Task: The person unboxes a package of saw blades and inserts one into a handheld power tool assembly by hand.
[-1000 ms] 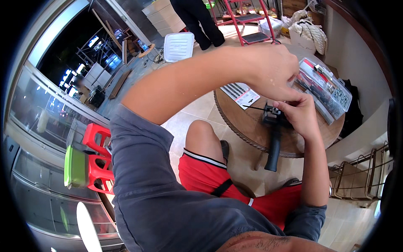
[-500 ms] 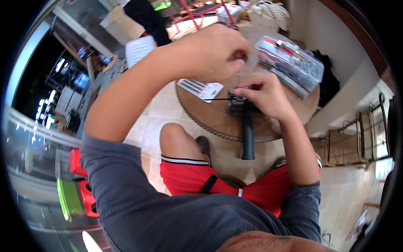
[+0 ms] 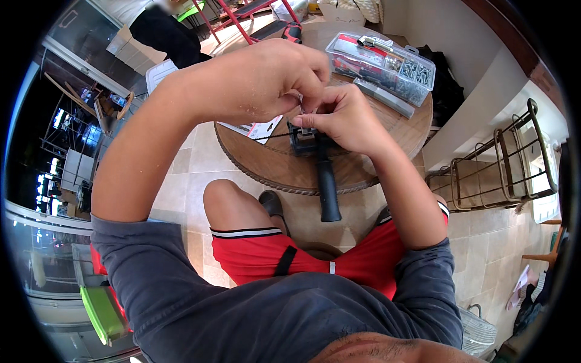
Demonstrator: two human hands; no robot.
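- Your left hand (image 3: 266, 78) is curled shut, fingertips pinching a small metal part (image 3: 304, 109) over the black tool (image 3: 319, 163).
- Your right hand (image 3: 345, 118) pinches the same part from the opposite side.
- The tool lies on the round wooden table (image 3: 375, 154), its handle overhanging the near edge.
- A clear parts box (image 3: 381, 63) sits beyond the hands.

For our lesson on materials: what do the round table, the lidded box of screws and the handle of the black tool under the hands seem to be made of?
Round table: looks like wood, brown with visible grain and a carved rope-like edge.
Lidded box of screws: clear plastic, since the contents show through it.
Tool handle: matte black, probably rubber or plastic; the picture cannot settle which.
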